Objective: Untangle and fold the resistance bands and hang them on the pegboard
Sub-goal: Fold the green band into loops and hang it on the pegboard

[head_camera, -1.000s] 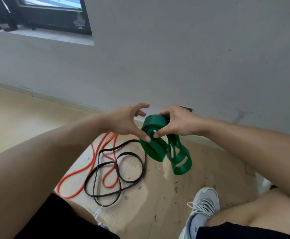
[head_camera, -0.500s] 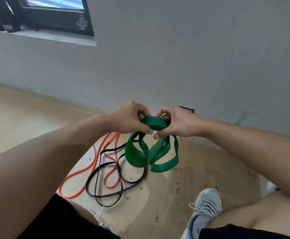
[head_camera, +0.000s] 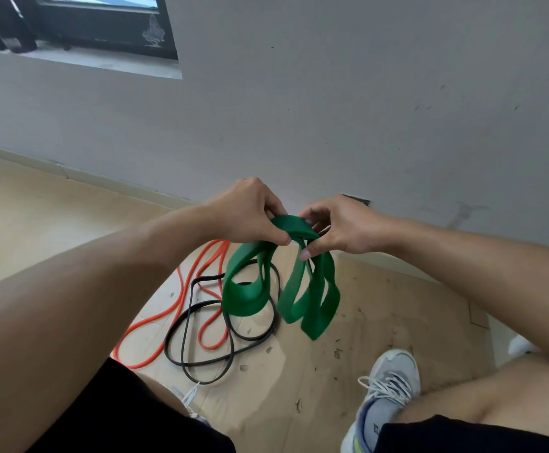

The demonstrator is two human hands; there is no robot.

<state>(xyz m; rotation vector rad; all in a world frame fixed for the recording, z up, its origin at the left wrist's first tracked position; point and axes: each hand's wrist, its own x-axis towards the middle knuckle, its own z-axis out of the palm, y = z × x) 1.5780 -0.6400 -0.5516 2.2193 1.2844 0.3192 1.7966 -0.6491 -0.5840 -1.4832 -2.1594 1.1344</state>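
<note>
Both hands' fingers (head_camera: 281, 238) pinch green band (head_camera: 250, 295) top; floppy, stretchy loops sag below; grip at fold.

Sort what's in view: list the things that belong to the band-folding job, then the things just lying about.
Job:
green band, pinched by left hand and right hand
orange band, on the floor
black band, on the floor

Lying about:
grey shoe
debris specks
window
</note>
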